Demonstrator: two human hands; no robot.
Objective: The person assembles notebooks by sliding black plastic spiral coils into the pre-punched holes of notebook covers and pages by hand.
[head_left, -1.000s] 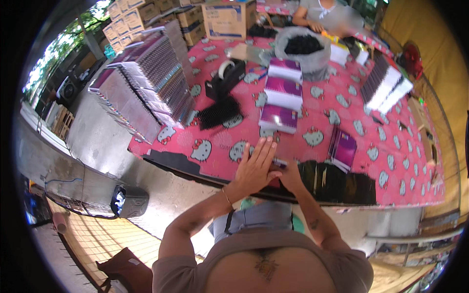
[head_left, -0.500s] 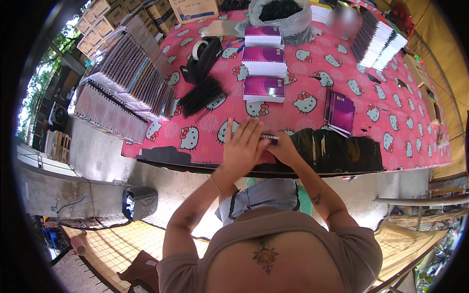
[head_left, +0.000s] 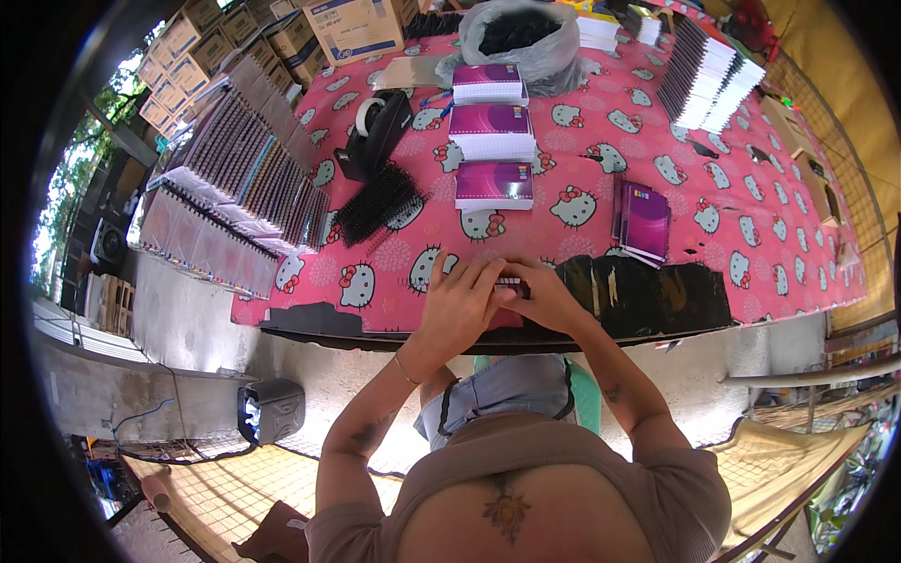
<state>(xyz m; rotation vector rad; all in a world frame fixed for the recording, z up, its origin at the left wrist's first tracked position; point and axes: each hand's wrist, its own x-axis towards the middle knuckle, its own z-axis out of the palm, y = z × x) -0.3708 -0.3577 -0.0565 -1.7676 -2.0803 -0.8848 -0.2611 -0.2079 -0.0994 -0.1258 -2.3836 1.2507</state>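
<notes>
Two hands are held close together just above the near edge of the table (head_left: 601, 242), which is covered with pink cat-patterned cloth. Between them a small bound item (head_left: 508, 281) is kept, largely hidden by fingers; only a narrow dark strip with pale marks is exposed. By the right hand (head_left: 549, 298) its right end is held, with the fingers bent over it. The left hand (head_left: 458, 300) is laid over its left part, fingers extended and slightly parted; whether a firm grip is made there cannot be told.

To the right of the hands, a black patch (head_left: 648, 296) is shown along the table edge where the pink cover is interrupted. A little farther off, a small group of purple notebooks (head_left: 646, 220) is laid, slightly fanned. On the left, a heap of black binding coils (head_left: 378, 205) is placed, with a black tape dispenser (head_left: 375, 136) set just behind it.

Ahead of the hands, three stacks of purple-covered pads (head_left: 494, 185) are lined up one behind another. The left side is occupied by tall piles of spiral-bound notebooks (head_left: 249, 164). Farther back, a clear plastic bag (head_left: 552, 68) is filled with black material, and cardboard boxes (head_left: 355, 30) are stacked beyond.
</notes>
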